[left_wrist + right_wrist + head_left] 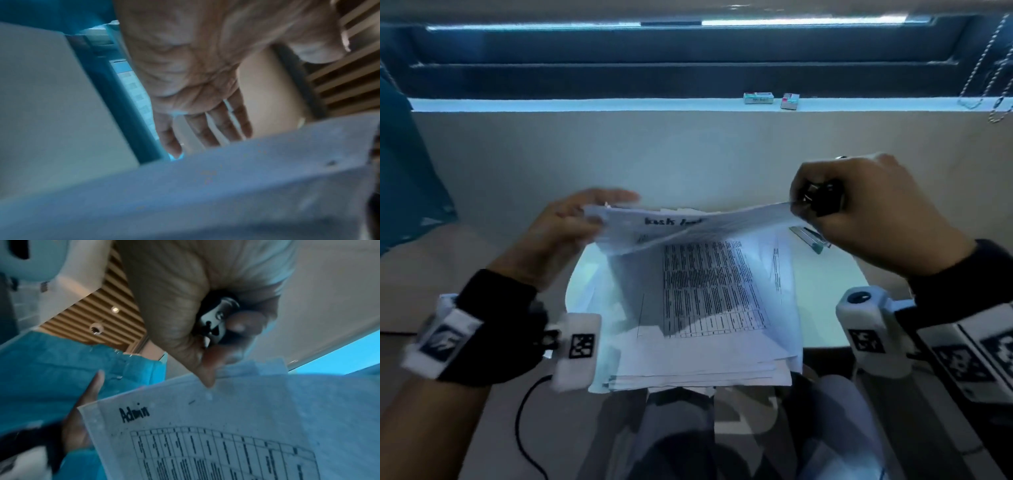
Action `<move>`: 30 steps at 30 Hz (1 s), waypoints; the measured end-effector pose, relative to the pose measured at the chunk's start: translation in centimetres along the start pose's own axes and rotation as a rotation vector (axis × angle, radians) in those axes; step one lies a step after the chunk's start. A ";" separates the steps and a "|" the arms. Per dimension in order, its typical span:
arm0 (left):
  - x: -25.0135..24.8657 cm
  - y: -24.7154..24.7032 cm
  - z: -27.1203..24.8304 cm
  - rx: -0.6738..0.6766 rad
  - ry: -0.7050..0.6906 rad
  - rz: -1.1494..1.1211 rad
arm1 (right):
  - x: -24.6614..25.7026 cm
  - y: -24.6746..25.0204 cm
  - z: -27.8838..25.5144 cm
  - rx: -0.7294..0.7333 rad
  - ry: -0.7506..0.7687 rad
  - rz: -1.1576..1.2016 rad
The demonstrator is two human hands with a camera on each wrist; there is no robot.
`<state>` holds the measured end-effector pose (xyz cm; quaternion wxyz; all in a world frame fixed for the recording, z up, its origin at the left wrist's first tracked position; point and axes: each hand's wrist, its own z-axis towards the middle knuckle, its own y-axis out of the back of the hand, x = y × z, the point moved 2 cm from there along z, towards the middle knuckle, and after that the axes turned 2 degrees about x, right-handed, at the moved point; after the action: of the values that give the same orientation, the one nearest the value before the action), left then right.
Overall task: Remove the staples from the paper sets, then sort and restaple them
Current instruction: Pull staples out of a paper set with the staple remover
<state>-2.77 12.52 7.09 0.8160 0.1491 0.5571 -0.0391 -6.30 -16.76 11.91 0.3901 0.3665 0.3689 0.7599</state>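
surface: pale table (835,274), paper stack (709,346) at its near edge
lifted set (688,222): above stack
left hand (565,233): fingers straight, supporting it
right hand (873,212): clenched round staple remover (822,198), pinching set's corner
room: window sill (585,104), two small boxes (758,98)

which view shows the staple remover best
The right wrist view: the staple remover fills the right hand close up, metal jaws visible. The head view shows it small and dark; the left wrist view misses it.
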 end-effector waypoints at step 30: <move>-2.2 -9.9 2.3 0.602 0.138 1.110 | 0.3 -4.1 1.7 0.731 0.001 -0.161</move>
<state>-3.76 2.23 7.88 0.5995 0.6408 0.4127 0.2444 -3.68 -14.28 9.33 0.2920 0.4509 0.6436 0.5452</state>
